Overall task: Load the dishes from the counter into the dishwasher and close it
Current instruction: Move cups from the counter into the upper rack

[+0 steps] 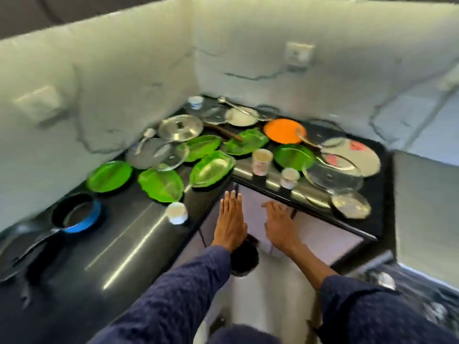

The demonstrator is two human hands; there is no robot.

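Dishes lying on the counter [139,234], frying pan [75,214] sitting at its left end, plates [159,183] spreading behind, dishwasher door [310,234] standing under its right part

1. Walls [139,70]: white, marble-like panels with thin grey veins, meeting in a corner behind the counter.
2. Counter [119,244]: dark, glossy, L-shaped, running along both walls; pale streaks of light reflect on its surface.
3. Wall socket [298,53]: pale square plate on the right-hand wall, above the counter.
4. Second plate [37,101]: pale, blurred, on the left-hand wall.
5. Upper edge [74,11]: dark band above the wall panels.
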